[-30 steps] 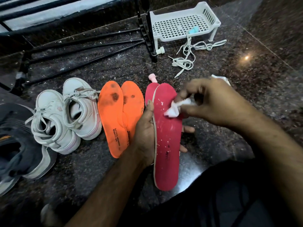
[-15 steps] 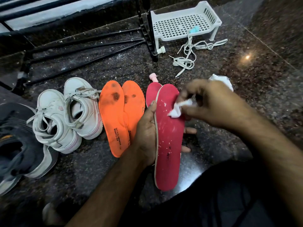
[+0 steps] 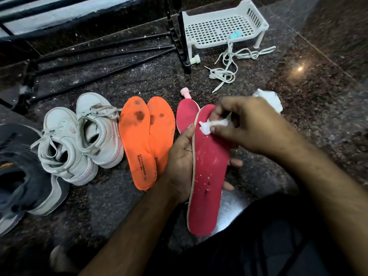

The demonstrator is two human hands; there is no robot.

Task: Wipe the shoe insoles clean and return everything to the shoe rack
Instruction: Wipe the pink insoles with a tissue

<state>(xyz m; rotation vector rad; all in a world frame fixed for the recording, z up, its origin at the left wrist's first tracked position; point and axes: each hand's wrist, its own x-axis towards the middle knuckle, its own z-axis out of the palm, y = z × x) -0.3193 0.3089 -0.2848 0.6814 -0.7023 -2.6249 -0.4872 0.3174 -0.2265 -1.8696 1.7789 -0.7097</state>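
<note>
The left hand (image 3: pixel 182 162) is gripping a red insole (image 3: pixel 209 176) from underneath, thumb lying along its left edge and fingertips showing past its right edge, holding it above the dark granite floor (image 3: pixel 318 96) with its heel end nearest the person. The right hand (image 3: pixel 251 126) is pinching a small white wad of tissue (image 3: pixel 209 126) and pressing it against the toe end of that insole, whose surface is carrying white flecks. A second red insole (image 3: pixel 186 114) is lying partly hidden behind the held one. Just to the left, two stained orange insoles (image 3: pixel 139 144) are lying side by side, then a pair of white sneakers (image 3: pixel 79 140), then a dark shoe (image 3: pixel 22 180). Farther off are sitting a crumpled white cloth (image 3: pixel 268 99), loose white laces (image 3: pixel 229 66), a white plastic rack (image 3: pixel 219 26) and the black metal shoe rack (image 3: pixel 99 52).
</note>
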